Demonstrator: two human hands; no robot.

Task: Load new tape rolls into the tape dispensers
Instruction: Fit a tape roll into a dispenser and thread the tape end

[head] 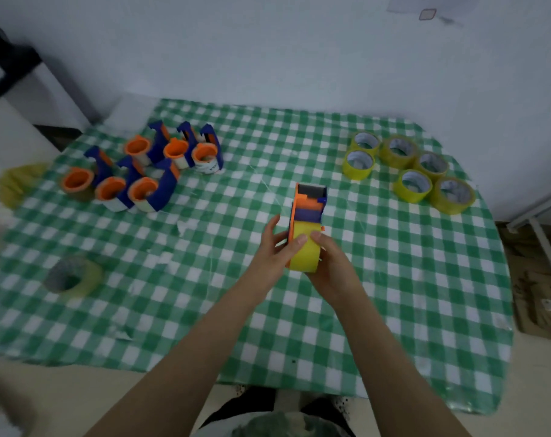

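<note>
An orange and blue tape dispenser (309, 206) with a yellow tape roll (305, 255) in it is held over the middle of the green checked table (268, 326). My left hand (275, 250) grips its left side, thumb on the roll. My right hand (329, 263) grips the right side and cups the roll from below. Several yellow tape rolls (408, 167) lie at the back right. Several more blue and orange dispensers (141, 171) stand at the back left.
A worn, nearly used roll (72, 275) lies on the left of the table. A crumpled yellowish bag (19, 181) sits at the left edge. The white wall runs behind; cardboard pieces (539, 294) lie on the floor at the right.
</note>
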